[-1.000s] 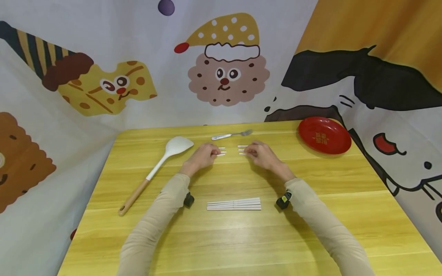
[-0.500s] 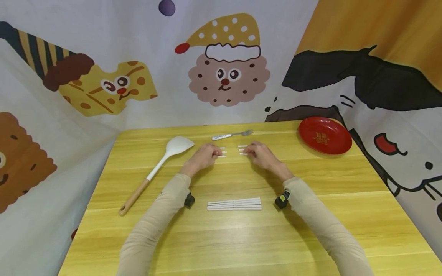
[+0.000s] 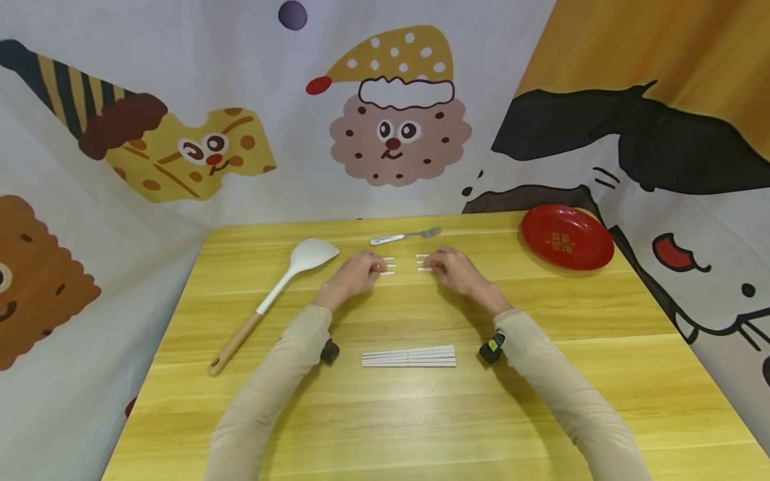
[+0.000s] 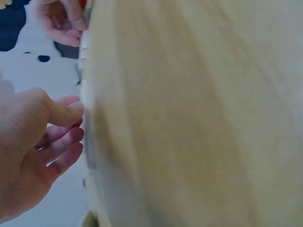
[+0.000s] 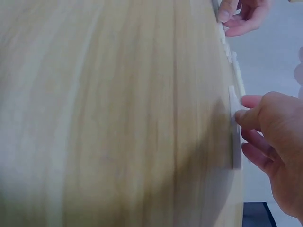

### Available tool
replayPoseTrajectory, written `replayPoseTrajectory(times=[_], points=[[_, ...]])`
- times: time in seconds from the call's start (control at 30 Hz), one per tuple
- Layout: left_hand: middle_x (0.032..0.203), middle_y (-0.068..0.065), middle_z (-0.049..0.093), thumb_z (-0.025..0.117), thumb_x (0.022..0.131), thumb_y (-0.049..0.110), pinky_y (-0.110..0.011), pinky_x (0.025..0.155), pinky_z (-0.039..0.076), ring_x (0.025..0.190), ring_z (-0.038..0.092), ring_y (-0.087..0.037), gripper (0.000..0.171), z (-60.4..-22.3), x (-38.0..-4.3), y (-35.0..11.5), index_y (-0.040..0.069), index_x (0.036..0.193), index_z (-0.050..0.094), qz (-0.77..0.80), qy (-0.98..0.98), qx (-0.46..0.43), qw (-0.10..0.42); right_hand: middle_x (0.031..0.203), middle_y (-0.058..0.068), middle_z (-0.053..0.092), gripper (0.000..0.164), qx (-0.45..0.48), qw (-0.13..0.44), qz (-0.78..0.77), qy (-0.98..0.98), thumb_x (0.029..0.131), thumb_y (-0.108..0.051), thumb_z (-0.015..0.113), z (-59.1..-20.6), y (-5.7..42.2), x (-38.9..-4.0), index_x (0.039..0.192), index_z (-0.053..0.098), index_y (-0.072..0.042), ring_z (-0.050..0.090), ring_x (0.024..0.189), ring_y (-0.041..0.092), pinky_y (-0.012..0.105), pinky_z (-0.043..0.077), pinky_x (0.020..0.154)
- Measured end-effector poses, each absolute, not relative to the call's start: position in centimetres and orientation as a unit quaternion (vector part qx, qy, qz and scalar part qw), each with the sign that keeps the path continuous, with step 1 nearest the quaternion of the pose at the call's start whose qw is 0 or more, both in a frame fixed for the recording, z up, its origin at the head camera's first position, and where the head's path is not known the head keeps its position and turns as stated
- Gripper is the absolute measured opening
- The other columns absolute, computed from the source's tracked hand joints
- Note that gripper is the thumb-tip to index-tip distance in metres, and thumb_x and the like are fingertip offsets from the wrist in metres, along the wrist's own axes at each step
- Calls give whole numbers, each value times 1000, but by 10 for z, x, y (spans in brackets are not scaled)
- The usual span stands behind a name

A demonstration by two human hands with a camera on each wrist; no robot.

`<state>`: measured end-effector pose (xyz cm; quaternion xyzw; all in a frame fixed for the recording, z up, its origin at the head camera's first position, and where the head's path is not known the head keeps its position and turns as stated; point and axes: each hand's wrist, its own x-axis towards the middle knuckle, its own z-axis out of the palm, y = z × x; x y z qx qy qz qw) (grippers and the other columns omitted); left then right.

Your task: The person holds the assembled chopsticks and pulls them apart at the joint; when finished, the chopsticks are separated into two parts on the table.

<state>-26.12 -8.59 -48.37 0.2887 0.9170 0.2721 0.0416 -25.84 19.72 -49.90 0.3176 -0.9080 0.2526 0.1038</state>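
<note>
Both hands are low over the far half of the table. My left hand (image 3: 359, 270) pinches at a short row of thin white sticks (image 3: 389, 273), whose ends stick out to the right of its fingers. Opposite it, my right hand (image 3: 455, 270) pinches at a matching row of white sticks (image 3: 423, 269), with ends pointing left. A gap separates the two rows. In the right wrist view the thumb touches a flat stick with a greyish end (image 5: 236, 151) lying on the wood. Fingers hide most of the sticks. Nearer the body lies a row of longer white sticks (image 3: 409, 359).
A fork with a white patterned handle (image 3: 388, 239) lies just beyond the hands. On the left rests a white spatula (image 3: 277, 287) with a wooden handle. A red plate (image 3: 595, 244) with gold print sits at the far right of the wooden table (image 3: 541, 321).
</note>
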Motion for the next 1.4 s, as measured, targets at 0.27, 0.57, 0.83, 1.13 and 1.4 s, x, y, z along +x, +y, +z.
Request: replayPoseTrajectory(times=[0.27, 0.57, 0.83, 1.13, 1.4], points=[[100, -11, 65, 65, 95, 1, -35, 76, 56, 89, 63, -23, 23, -462, -231, -117, 3, 117, 71, 271, 922, 276, -9, 102, 13, 68, 25, 332, 112, 259, -900, 88, 3, 72, -483, 202, -219, 113, 73, -2, 67, 90, 26, 40, 60, 79], [100, -4, 66, 68, 95, 6, -27, 79, 56, 90, 63, -15, 19, -465, -171, -107, 4, 114, 72, 271, 907, 321, 36, 109, 10, 69, 24, 343, 64, 264, -899, 90, -2, 73, -477, 198, -168, 114, 72, -1, 69, 96, 23, 37, 60, 83], [105, -5, 68, 67, 97, 10, -25, 82, 57, 94, 64, -14, 20, -463, -134, -86, 5, 116, 71, 301, 871, 379, 89, 109, 8, 70, 23, 376, 5, 273, -885, 90, -2, 73, -473, 178, -140, 112, 71, -3, 69, 99, 22, 34, 61, 84], [104, -4, 69, 69, 95, 10, -17, 78, 54, 87, 61, -7, 18, -477, -121, -79, 6, 113, 72, 289, 869, 384, 120, 105, 3, 71, 21, 373, -59, 284, -882, 89, -5, 75, -478, 168, -122, 109, 73, -8, 67, 95, 15, 28, 59, 84], [103, -2, 69, 68, 94, 5, -19, 80, 55, 89, 63, -9, 13, -480, -120, -79, 9, 105, 73, 259, 878, 384, 120, 100, 2, 70, 16, 370, -76, 301, -875, 90, -3, 73, -487, 166, -119, 106, 74, -7, 66, 88, 11, 23, 58, 78]])
